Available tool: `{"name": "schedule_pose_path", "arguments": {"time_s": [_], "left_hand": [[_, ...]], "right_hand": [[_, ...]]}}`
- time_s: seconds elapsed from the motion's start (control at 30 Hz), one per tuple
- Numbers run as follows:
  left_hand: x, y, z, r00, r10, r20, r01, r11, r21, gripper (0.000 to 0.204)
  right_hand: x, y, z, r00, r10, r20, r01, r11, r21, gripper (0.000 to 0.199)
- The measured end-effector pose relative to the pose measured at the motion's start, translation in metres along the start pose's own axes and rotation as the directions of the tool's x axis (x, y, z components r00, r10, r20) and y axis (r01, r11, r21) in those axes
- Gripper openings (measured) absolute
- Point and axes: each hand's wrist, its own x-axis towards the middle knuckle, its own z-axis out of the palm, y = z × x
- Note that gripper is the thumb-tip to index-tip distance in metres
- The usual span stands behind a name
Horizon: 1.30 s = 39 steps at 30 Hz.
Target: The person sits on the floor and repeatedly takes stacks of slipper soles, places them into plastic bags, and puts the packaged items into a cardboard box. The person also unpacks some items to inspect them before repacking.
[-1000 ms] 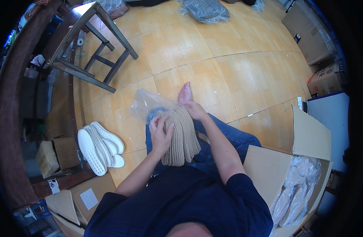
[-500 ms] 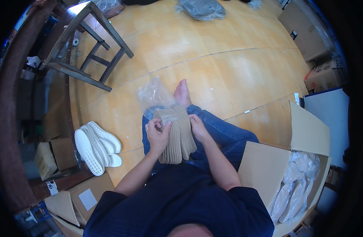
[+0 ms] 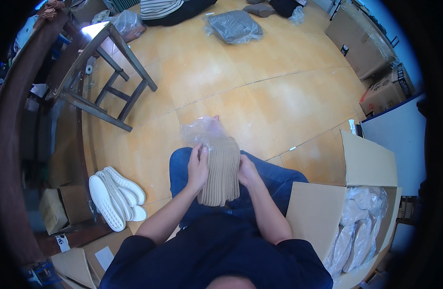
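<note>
Head view: I sit on the tiled floor (image 3: 298, 96), 1 stack of tan insoles (image 3: 222, 171) standing on my lap over my jeans.
Left hand (image 3: 198, 168): fingers curled shut against the stack's left side.
Right hand (image 3: 246, 171): fingers closed on its right side, partly hidden.
Plastic bag (image 3: 202, 132): loose, covering only the stack's far end.
Risk: squeezed unevenly, the insoles could fan out and slide to the floor.
Risk: the thin bag might tear or slip off.

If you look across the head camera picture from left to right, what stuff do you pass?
White shoe soles → left hand → stack of tan insoles → right hand → open cardboard box → clear bags of insoles inside it.
</note>
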Motion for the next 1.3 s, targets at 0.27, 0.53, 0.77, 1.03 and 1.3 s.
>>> {"name": "schedule_pose_path", "arguments": {"time_s": [0.27, 0.53, 0.77, 1.03, 1.3], "left_hand": [[0.083, 0.029, 0.070, 0.904, 0.407, 0.130, -0.327, 0.855, -0.403, 0.048], [0.124, -0.073, 0.107, 0.900, 0.435, 0.003, -0.427, 0.882, 0.202, 0.032], [0.161, -0.100, 0.090, 0.971, 0.109, 0.213, -0.073, 0.983, -0.170, 0.020], [0.153, -0.109, 0.109, 0.978, 0.210, -0.013, -0.199, 0.901, -0.385, 0.003], [0.154, -0.097, 0.064, 0.856, -0.165, 0.489, 0.314, 0.919, -0.240, 0.017]], "right_hand": [[0.000, -0.083, -0.014, 0.771, -0.636, -0.036, 0.621, 0.764, -0.176, 0.022], [0.074, -0.027, -0.082, 0.761, -0.539, -0.361, 0.208, 0.730, -0.651, 0.023], [0.054, -0.043, -0.072, 0.806, -0.529, -0.266, 0.020, 0.473, -0.881, 0.024], [0.045, -0.043, -0.062, 0.757, -0.577, -0.307, 0.052, 0.522, -0.852, 0.022], [0.028, -0.034, -0.063, 0.755, -0.637, -0.153, 0.158, 0.404, -0.901, 0.014]]}}
